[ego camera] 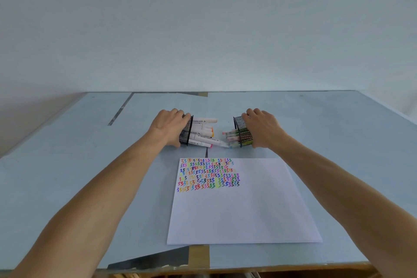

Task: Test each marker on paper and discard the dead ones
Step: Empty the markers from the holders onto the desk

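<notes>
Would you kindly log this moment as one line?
left hand: grips left mesh cup | right hand: grips right mesh cup | cups tipped | paper: part-scribbled

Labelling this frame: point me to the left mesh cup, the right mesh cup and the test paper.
left mesh cup (186,133): head view, on its black mesh wall.
right mesh cup (240,123): head view, on its mesh wall near the rim.
test paper (243,210): head view, on its blank middle.

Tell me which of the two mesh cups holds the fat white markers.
The mesh cup gripped by the left hand: white markers spill from its mouth. The cup under the right hand holds thinner coloured pens.
</notes>
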